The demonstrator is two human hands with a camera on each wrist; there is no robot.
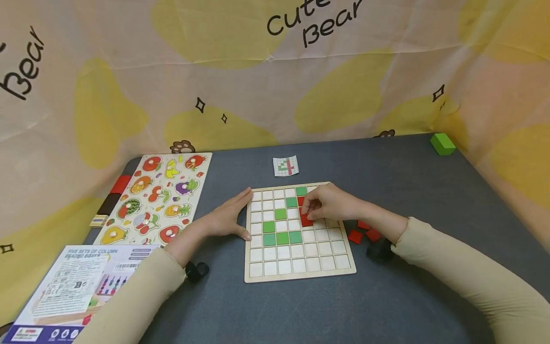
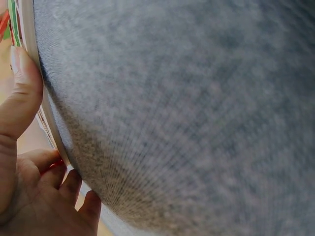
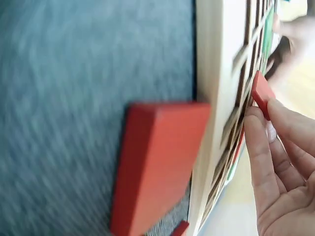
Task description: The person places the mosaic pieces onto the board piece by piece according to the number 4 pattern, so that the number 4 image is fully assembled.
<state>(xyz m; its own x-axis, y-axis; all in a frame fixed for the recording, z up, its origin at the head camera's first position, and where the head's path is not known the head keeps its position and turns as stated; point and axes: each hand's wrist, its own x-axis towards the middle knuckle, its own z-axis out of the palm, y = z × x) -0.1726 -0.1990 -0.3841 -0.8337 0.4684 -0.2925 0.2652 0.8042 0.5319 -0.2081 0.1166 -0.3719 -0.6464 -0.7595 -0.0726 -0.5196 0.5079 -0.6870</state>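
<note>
A wooden grid board [image 1: 301, 278] with white squares lies on the dark table. Several green tiles [image 1: 282, 238] sit in its cells, and a red tile [image 1: 301, 201] sits near the top. My right hand [image 1: 326, 203] is over the board's upper right part, pinching a red square tile [image 3: 263, 93] between thumb and fingers, tilted close over the grid. My left hand [image 1: 225, 217] rests at the board's left edge, thumb and fingers spread and touching the rim.
Loose red tiles [image 1: 354, 236] lie right of the board, under my right forearm. A small pattern card [image 1: 285, 166] lies behind it. At left are a fruit puzzle board [image 1: 163, 200] and a printed box [image 1: 73, 286]. A green block [image 1: 442, 144] stands far right.
</note>
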